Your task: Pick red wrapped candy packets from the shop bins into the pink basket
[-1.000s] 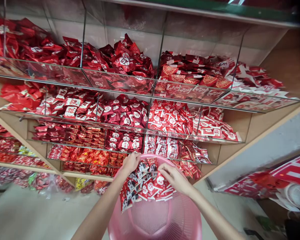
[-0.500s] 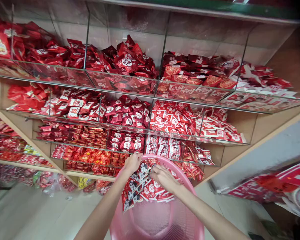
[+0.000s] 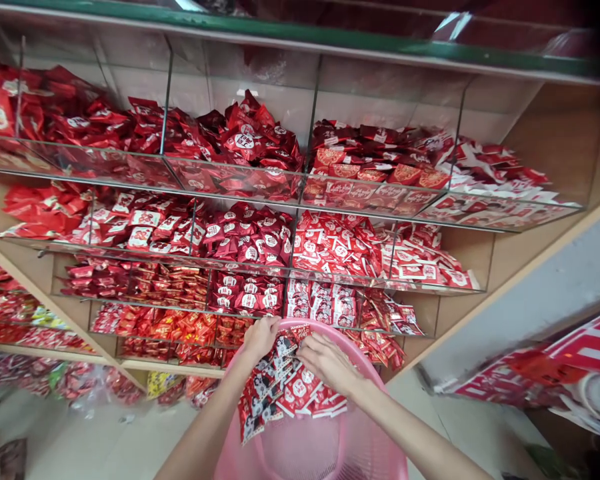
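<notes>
A pink plastic basket (image 3: 375, 367) with perforated sides stands in front of me, tilted toward the shelves. My left hand (image 3: 261, 338) is closed around its far rim, on the left side. Inside the basket lie red-and-white snack packets (image 3: 303, 390), with black-and-white patterned packets (image 3: 265, 387) to their left. Over the pile is my right hand (image 3: 327, 360), its fingers curled down at a red packet (image 3: 300, 331) near the far rim. The fingertips are partly hidden, so the exact hold is hard to see.
Shelves with glass dividers (image 3: 310, 120) rise beyond the basket, filled with red wrapped packets (image 3: 245, 143) in several tiers. Clear bags of sweets (image 3: 80, 380) rest low at the left. A red-and-white printed box (image 3: 585, 353) stands at the right, by the grey wall (image 3: 570, 280).
The view has tilted up slightly, so shelves and basket sit lower in the picture. My left hand stays on the rim; my right hand stays over the packets with slightly shifted fingers.
</notes>
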`<action>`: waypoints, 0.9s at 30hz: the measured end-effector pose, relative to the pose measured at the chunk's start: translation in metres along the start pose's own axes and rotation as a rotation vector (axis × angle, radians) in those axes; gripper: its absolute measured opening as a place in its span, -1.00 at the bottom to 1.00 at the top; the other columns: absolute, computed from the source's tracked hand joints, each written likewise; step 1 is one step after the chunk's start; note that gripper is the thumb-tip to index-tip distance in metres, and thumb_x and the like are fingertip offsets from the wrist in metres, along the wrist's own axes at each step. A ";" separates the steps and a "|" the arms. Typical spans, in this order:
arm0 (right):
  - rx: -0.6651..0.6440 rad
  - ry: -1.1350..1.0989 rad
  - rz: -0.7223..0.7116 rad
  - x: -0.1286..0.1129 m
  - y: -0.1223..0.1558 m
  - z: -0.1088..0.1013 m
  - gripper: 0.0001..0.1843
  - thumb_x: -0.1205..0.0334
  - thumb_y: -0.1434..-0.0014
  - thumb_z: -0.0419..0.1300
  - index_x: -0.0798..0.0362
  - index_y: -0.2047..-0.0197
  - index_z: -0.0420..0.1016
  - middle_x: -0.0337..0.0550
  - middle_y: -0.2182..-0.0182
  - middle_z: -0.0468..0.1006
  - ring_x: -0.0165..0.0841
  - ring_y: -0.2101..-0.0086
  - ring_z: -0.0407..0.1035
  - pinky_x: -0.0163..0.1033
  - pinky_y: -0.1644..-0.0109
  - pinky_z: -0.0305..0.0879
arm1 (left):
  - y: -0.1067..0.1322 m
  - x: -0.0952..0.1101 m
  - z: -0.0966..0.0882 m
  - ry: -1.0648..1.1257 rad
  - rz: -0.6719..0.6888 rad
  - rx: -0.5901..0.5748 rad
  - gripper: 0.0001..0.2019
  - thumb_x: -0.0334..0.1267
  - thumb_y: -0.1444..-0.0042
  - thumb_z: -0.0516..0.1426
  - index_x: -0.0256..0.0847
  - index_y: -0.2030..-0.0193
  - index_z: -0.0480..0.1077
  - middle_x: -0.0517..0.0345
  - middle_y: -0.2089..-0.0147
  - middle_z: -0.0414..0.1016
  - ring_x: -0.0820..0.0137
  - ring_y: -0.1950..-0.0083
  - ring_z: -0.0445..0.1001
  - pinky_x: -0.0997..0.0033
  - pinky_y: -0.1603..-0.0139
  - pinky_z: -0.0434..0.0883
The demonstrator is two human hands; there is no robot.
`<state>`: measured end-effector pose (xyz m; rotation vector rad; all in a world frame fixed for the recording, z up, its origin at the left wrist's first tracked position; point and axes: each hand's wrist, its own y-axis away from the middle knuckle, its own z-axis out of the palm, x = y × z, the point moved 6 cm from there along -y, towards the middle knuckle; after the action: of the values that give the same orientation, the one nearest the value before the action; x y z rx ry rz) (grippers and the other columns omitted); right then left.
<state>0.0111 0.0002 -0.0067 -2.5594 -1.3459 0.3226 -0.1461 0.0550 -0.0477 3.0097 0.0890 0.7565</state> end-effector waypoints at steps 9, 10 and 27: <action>0.540 -0.046 0.263 0.064 -0.031 -0.136 -0.73 0.15 -0.26 -0.02 0.05 0.26 0.47 -0.08 0.33 0.48 -0.30 0.27 0.33 -0.19 0.18 0.24 | -0.003 -0.004 0.003 0.046 -0.019 -0.013 -0.61 -0.05 -0.22 -0.13 0.07 -0.06 0.39 0.12 -0.01 0.50 0.21 0.01 0.47 0.34 0.12 0.35; 0.558 -0.005 0.358 0.078 -0.033 -0.145 -0.70 0.12 -0.25 -0.02 0.06 0.30 0.47 -0.08 0.35 0.49 -0.29 0.29 0.34 -0.20 0.20 0.23 | -0.002 -0.004 0.002 0.048 -0.022 -0.013 -0.61 -0.05 -0.22 -0.13 0.07 -0.06 0.39 0.12 -0.02 0.50 0.22 0.00 0.47 0.34 0.12 0.35; 0.271 0.213 0.973 0.133 -0.046 -0.148 -0.68 0.13 -0.13 -0.02 0.04 0.49 0.46 -0.03 0.44 0.53 -0.25 0.36 0.41 -0.29 0.41 0.05 | 0.000 -0.003 -0.001 0.052 -0.041 -0.016 -0.62 -0.07 -0.21 -0.13 0.07 -0.06 0.38 0.11 -0.05 0.47 0.21 -0.03 0.45 0.33 0.10 0.35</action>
<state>0.0929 0.1209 0.1367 -2.6973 0.0915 0.3346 -0.1496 0.0546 -0.0480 2.9639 0.1458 0.8283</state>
